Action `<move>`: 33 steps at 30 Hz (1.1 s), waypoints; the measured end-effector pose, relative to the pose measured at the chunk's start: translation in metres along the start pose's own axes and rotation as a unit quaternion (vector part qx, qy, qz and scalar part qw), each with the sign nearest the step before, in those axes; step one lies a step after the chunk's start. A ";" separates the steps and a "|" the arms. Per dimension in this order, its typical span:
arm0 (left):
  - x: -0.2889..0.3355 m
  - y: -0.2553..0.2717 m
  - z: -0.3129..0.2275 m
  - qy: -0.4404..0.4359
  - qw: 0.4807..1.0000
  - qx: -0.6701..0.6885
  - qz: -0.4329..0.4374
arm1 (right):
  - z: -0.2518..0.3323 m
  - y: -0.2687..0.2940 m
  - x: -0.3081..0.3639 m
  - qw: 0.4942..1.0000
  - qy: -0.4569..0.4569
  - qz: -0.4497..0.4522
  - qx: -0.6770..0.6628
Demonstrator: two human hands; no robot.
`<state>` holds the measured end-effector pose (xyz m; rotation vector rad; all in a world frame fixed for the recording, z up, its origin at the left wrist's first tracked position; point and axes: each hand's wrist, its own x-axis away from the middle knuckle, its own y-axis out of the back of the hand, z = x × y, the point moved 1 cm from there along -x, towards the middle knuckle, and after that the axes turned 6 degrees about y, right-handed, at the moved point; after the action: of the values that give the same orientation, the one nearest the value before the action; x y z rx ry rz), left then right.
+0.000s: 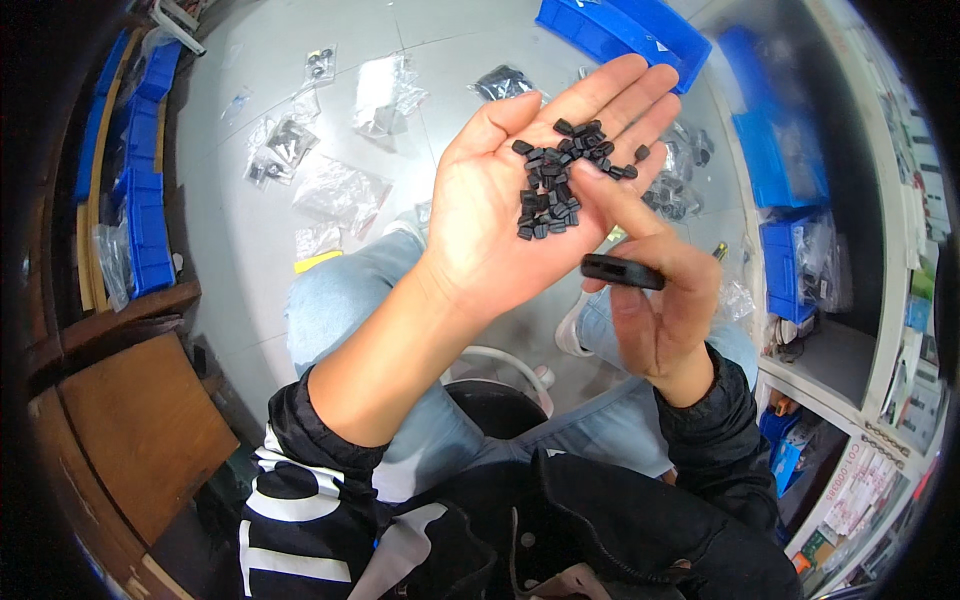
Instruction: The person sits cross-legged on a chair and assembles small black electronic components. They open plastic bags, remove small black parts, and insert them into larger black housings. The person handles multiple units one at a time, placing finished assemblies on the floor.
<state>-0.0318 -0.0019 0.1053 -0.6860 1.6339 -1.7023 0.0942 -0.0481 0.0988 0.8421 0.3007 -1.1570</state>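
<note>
My left hand (490,225) is held palm up, its fingers stretched out flat. Across its palm and finger bases lies a loose heap of small black pieces (548,190), blocky and alike, possibly plastic or rubber caps. My right hand (665,290) reaches in from the right, its index fingertip touching the heap's right edge. Its thumb and other fingers pinch a larger, oblong black part (622,271) with slots along the side facing up; its far end is hidden by the fingers.
Clear plastic bags (345,190), some holding dark parts, lie on the grey floor (270,340). A blue bin (610,30) stands at the far side. Shelves with blue bins (150,235) line the left, and a cabinet with more bins (785,265) is at right. A brown board (150,430) is at lower left.
</note>
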 end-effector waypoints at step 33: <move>0.002 0.008 -0.002 0.008 0.999 0.027 0.045 | 0.007 0.003 0.000 0.997 -0.052 0.034 -0.045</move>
<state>-0.0336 -0.0022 0.0974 -0.5671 1.5995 -1.6841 0.0953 -0.0531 0.1047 0.7052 0.2346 -1.1117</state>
